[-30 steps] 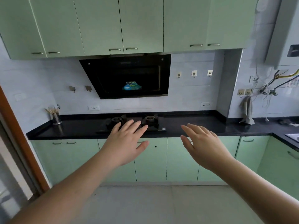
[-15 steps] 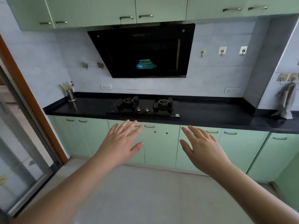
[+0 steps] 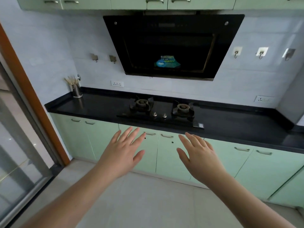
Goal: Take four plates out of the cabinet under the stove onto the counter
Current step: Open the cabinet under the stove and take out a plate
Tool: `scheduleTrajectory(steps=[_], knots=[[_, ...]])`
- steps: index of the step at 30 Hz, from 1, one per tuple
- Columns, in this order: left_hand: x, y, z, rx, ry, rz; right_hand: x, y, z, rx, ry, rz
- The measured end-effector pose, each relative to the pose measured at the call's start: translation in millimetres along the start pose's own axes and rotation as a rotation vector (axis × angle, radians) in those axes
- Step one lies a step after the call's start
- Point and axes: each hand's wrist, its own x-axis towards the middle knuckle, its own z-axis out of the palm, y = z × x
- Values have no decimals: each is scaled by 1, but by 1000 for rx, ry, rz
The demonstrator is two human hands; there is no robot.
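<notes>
Stove cabinet: doors shut, nearer than a second ago; left hand, right hand empty, fingers spread; plates unreached

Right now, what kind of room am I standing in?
Most likely a home kitchen: a two-burner gas stove set into a black counter, a range hood on the tiled wall above it, and pale green cabinet doors below.
</notes>
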Motion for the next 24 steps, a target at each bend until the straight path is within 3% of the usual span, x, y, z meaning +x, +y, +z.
scheduleTrajectory(steps=[8, 18, 24], knots=[[70, -32, 54, -11, -55, 34, 78, 12, 57, 32, -38, 41], [208, -17, 142, -77, -122, 48, 179, 94, 132, 55, -71, 97], [251, -29, 180, -113, -163, 21, 240, 102, 179, 110, -129, 68]])
